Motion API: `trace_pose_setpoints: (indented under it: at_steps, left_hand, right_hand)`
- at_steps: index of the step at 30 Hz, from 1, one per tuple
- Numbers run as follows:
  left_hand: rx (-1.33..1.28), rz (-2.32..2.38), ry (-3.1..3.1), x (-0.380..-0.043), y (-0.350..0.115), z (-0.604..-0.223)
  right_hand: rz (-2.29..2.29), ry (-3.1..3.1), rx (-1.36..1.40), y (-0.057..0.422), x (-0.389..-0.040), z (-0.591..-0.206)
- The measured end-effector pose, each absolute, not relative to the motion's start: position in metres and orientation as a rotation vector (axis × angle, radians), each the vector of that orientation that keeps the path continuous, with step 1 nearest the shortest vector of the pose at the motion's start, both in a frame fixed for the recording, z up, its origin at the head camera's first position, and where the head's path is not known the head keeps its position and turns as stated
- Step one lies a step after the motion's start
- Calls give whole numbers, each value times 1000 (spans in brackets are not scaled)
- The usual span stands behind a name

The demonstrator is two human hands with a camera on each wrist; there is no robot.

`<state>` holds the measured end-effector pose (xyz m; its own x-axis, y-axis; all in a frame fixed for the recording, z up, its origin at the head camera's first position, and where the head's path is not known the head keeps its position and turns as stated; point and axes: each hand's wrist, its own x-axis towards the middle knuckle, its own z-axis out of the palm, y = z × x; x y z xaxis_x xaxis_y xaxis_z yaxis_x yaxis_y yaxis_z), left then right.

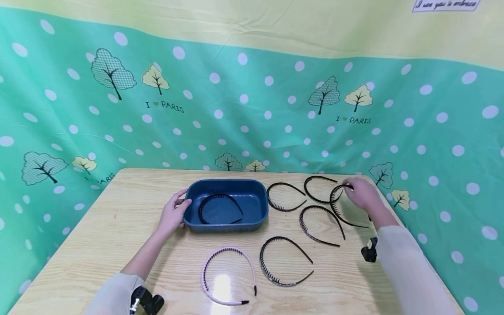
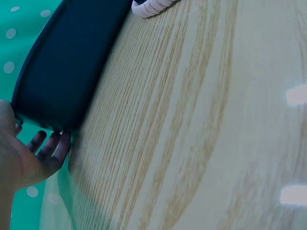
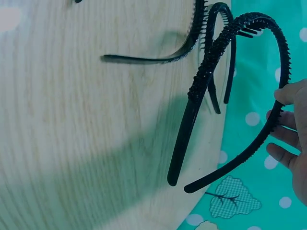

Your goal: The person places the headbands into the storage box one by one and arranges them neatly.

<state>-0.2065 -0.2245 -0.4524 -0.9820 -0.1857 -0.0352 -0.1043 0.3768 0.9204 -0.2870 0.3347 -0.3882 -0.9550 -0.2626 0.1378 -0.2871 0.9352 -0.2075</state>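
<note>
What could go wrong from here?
Snag: the toothed headband in the right hand overlaps the back headband in the head view; if they touch, moving it might drag the other.
Bin shift: the left hand grips the blue bin at one end, so a tug could swing it.

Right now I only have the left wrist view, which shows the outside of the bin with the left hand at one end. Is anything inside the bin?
Observer: Yes, the head view shows one black headband lying inside the blue bin.
Operator: What is the right hand doing?
Observer: It pinches a studded headband by one side, as the right wrist view shows.
Operator: Anything near the end of the bin away from the left hand?
Observer: Another dark headband lies on the table close to that end; I can't tell whether they touch.
</note>
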Motion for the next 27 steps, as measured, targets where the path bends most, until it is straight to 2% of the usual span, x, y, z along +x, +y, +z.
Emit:
trace_pose_setpoints:
  at_steps: [27]
  left_hand:
    - [237,-1685,-2536,-206,-226,-454]
  right_hand:
    - [521,-2936,488,287,-288,-375]
